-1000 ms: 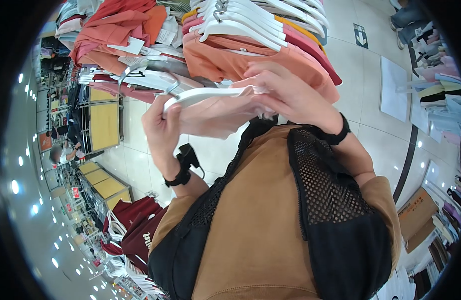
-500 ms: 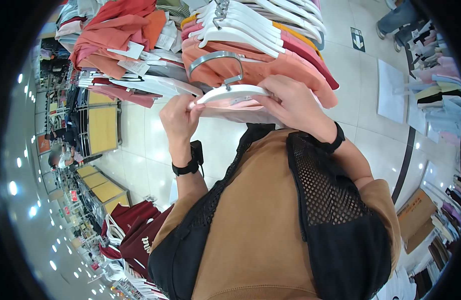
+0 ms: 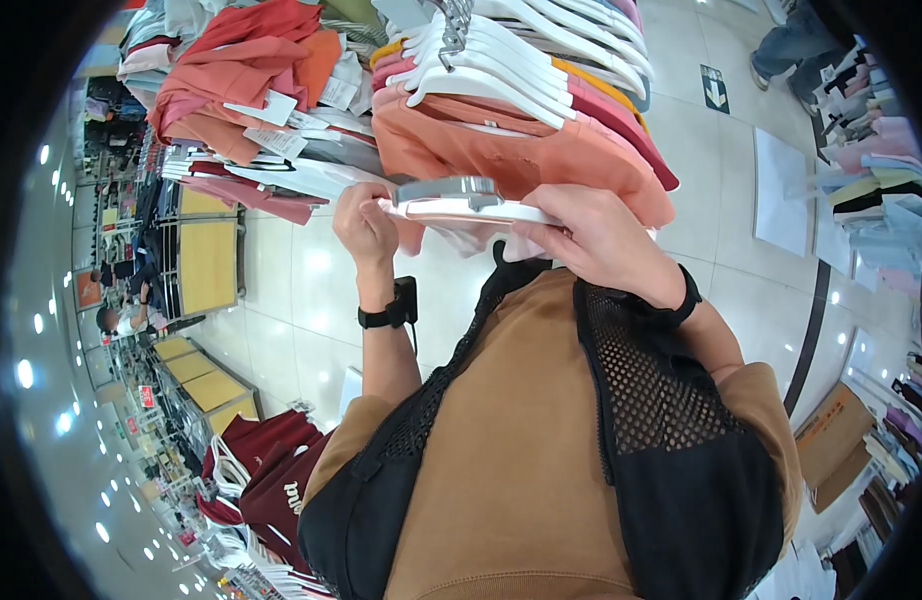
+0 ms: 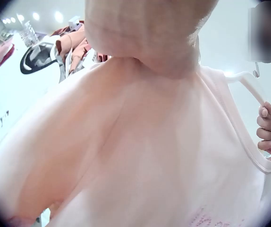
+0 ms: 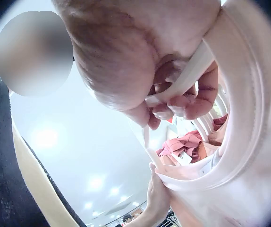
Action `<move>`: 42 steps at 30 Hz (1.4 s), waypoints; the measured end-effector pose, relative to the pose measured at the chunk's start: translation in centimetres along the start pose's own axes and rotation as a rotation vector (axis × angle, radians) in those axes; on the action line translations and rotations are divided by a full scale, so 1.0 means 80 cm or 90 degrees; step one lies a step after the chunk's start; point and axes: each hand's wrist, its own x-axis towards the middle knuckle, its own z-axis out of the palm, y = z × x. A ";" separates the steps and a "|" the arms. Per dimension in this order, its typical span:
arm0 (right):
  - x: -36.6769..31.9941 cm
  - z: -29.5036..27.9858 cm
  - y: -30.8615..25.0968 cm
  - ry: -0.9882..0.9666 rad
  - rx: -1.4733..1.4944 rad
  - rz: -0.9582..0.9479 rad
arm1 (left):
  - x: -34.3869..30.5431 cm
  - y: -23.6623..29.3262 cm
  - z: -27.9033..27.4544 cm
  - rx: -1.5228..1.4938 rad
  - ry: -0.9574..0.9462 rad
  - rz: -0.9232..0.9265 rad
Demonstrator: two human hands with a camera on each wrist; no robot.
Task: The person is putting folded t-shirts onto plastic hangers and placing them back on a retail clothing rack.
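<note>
A pale pink shirt hangs on a white hanger, held up in front of the chest. My left hand grips the shirt's shoulder at the hanger's left end. With curled fingers, my right hand holds the hanger's other arm; in the right wrist view the white bar passes through those fingers. The metal hook stands above the hanger's middle. Below the bar curves the shirt's round neckline, and pink print shows low on its front. The left fingertips are hidden in the left wrist view.
Just beyond my hands, a rack holds an orange shirt and several more on white hangers. Coral clothes lie heaped to its left. Maroon garments hang at lower left. Someone's legs show at upper right.
The hanger has swung from a slant to nearly level, its hook moving rightward to mid-hanger and then tipping lower. My left hand has shifted right; the right hand has moved from the neckline onto the hanger arm.
</note>
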 end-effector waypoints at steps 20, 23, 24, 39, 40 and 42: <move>-0.018 -0.029 0.015 -0.103 0.084 0.150 | 0.012 0.075 0.010 0.011 -0.173 0.096; -0.022 -0.053 0.016 -0.135 0.089 0.195 | 0.014 0.070 0.007 -0.004 -0.235 0.062; -0.026 -0.057 0.023 -0.099 0.160 0.122 | 0.018 0.068 0.004 0.008 -0.221 0.039; -0.058 -0.032 0.022 0.093 -0.312 0.004 | 0.014 0.100 0.000 -0.011 -0.221 -0.067; -0.057 -0.028 0.019 0.076 -0.251 0.058 | 0.013 0.105 0.000 -0.012 -0.219 -0.041; -0.052 -0.024 0.010 0.063 -0.199 0.108 | 0.008 0.106 0.003 -0.021 -0.222 -0.045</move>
